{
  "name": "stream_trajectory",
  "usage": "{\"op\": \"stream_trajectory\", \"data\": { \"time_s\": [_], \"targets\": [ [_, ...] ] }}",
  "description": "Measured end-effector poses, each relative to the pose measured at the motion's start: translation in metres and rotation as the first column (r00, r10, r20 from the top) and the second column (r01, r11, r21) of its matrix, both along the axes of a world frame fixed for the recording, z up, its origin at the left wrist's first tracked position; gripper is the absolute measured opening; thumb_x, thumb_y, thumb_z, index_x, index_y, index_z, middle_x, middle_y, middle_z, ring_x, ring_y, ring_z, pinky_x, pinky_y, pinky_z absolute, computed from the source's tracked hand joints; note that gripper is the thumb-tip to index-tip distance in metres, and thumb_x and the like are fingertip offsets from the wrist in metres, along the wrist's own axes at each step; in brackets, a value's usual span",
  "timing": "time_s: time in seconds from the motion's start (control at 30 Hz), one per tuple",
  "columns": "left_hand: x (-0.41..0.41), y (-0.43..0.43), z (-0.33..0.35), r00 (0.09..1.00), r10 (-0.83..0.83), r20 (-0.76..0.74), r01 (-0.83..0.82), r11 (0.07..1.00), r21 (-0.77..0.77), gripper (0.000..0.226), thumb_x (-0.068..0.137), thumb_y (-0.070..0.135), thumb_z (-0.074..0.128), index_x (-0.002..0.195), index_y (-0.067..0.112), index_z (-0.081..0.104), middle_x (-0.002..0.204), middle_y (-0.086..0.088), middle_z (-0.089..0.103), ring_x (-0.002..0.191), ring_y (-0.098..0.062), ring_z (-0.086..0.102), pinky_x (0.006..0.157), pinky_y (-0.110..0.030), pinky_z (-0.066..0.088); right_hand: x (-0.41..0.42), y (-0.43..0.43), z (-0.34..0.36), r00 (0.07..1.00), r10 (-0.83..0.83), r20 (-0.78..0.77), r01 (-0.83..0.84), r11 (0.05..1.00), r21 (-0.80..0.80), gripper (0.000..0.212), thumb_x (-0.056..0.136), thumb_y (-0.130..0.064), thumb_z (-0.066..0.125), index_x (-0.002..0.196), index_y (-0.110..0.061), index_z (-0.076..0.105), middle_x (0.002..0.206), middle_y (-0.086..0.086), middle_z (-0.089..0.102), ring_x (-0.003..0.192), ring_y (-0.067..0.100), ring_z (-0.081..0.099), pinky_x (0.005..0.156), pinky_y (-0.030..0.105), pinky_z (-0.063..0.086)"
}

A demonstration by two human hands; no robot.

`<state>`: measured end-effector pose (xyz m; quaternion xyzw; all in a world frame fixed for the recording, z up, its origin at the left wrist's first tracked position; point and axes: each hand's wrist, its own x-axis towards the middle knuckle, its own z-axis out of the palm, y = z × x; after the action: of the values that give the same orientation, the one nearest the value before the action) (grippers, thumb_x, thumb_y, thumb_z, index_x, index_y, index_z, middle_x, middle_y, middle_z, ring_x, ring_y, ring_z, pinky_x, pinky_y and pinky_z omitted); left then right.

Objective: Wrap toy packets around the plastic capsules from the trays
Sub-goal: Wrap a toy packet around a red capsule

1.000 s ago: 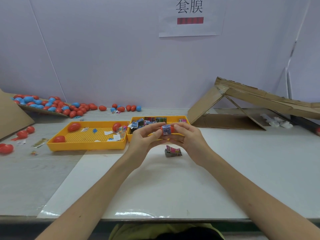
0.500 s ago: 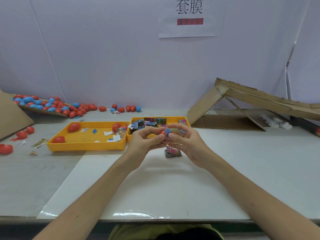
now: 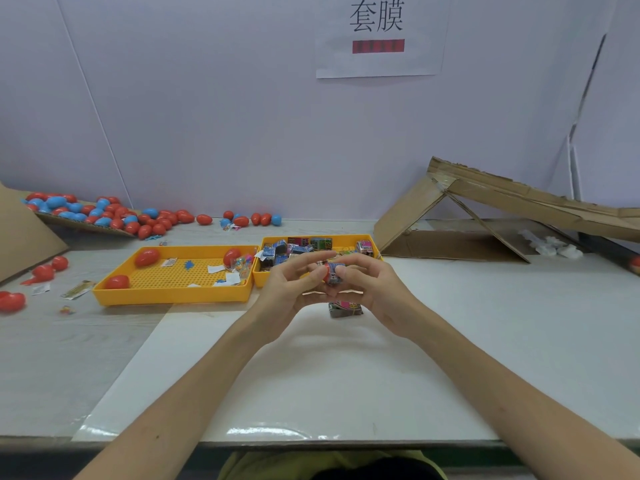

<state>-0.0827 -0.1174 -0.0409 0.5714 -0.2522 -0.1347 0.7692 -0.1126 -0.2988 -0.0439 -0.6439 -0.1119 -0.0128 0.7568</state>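
One red egg-shaped plastic capsule [image 3: 327,273], its printed blue toy packet [image 3: 335,274] seemingly half on, we pinch between left hand [image 3: 287,289] and right hand [image 3: 375,292]; three bare capsules [image 3: 147,257] wait in the yellow plastic tray [image 3: 166,296].

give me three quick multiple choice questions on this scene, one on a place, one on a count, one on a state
1. Where does the packet stack lie?
A. inside the right tray
B. on the cardboard
C. on the table, near the right hand

2. How many red capsules lie in the left tray?
A. three
B. one
C. six

3. The held capsule is
A. bare
B. partly sleeved in a packet
C. split in halves

Answers:
1 C, the stack sits on the white top just below that hand.
2 A, two lie by the far wall and one at the near left corner.
3 B, a printed band covers it, with red showing at its left end.
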Motion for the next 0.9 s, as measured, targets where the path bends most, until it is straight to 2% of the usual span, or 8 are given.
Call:
{"op": "stream_trajectory", "data": {
  "time_s": [0.07,0.13,0.23,0.33,0.53,0.73,0.9],
  "targets": [
    [-0.0008,-0.0013,0.0007,1.000,0.007,0.006,-0.007,1.000,0.005,0.027,0.086,0.024,0.068,0.111,0.019,0.077,0.100,-0.012,0.075,0.087,-0.025,0.073,0.073,-0.029,0.059,-0.0001,0.0011,0.0007,1.000,-0.022,0.001,0.022,1.000,-0.019,0.026,0.089,-0.024,0.070,0.109,-0.007,0.068,0.094,0.011,0.074,0.088,0.026,0.072,0.084,0.042,0.059],
    [-0.0004,-0.0014,0.0015,1.000,0.023,-0.007,-0.023,1.000,-0.003,0.026,0.086,0.025,0.068,0.109,0.019,0.078,0.105,-0.013,0.075,0.093,-0.027,0.074,0.075,-0.028,0.059,-0.0008,0.0025,0.0025,0.999,-0.040,0.009,0.041,0.999,-0.034,0.030,0.086,-0.027,0.071,0.110,-0.010,0.069,0.097,0.012,0.074,0.089,0.024,0.072,0.077,0.033,0.057],
    [0.0019,0.0007,0.0019,0.998,0.041,-0.044,-0.042,0.999,-0.006,0.031,0.086,0.026,0.068,0.113,0.014,0.075,0.108,-0.014,0.075,0.099,-0.028,0.074,0.077,-0.027,0.058,-0.0007,0.0029,0.0042,0.997,-0.065,0.046,0.070,0.992,-0.105,0.034,0.085,-0.025,0.076,0.118,-0.017,0.070,0.110,0.012,0.072,0.096,0.024,0.072,0.077,0.028,0.056],
    [0.0025,0.0019,0.0013,0.997,0.056,-0.055,-0.054,0.998,0.040,0.033,0.085,0.030,0.069,0.113,0.014,0.075,0.101,-0.013,0.076,0.094,-0.026,0.074,0.075,-0.026,0.057,-0.0006,0.0009,0.0039,0.992,-0.090,0.087,0.104,0.979,-0.175,0.030,0.088,-0.018,0.076,0.117,-0.024,0.072,0.120,0.008,0.068,0.100,0.021,0.071,0.079,0.028,0.055],
    [0.0021,0.0024,0.0024,0.996,0.080,-0.048,-0.076,0.994,0.073,0.032,0.081,0.031,0.071,0.109,0.019,0.079,0.105,-0.015,0.075,0.092,-0.023,0.074,0.075,-0.025,0.058,-0.0025,-0.0013,0.0051,0.994,-0.052,0.092,0.064,0.988,-0.137,0.028,0.087,-0.006,0.075,0.114,-0.016,0.073,0.106,0.011,0.075,0.097,0.025,0.072,0.075,0.023,0.055],
    [0.0021,0.0030,0.0019,0.994,0.062,-0.094,-0.061,0.998,0.012,0.024,0.079,0.025,0.072,0.099,0.017,0.082,0.097,-0.016,0.076,0.086,-0.027,0.075,0.070,-0.027,0.060,-0.0029,0.0005,0.0044,0.995,-0.053,0.080,0.061,0.993,-0.105,0.026,0.086,-0.009,0.076,0.110,-0.018,0.075,0.106,0.012,0.075,0.098,0.027,0.073,0.079,0.028,0.057],
    [0.0034,0.0017,0.0004,0.993,0.077,-0.090,-0.074,0.997,0.031,0.029,0.081,0.028,0.071,0.106,0.016,0.079,0.100,-0.017,0.076,0.085,-0.026,0.075,0.070,-0.027,0.059,-0.0021,0.0005,0.0036,0.996,-0.044,0.076,0.051,0.994,-0.098,0.026,0.085,-0.011,0.077,0.110,-0.018,0.074,0.107,0.013,0.074,0.099,0.030,0.072,0.080,0.031,0.058]
  ]
}}
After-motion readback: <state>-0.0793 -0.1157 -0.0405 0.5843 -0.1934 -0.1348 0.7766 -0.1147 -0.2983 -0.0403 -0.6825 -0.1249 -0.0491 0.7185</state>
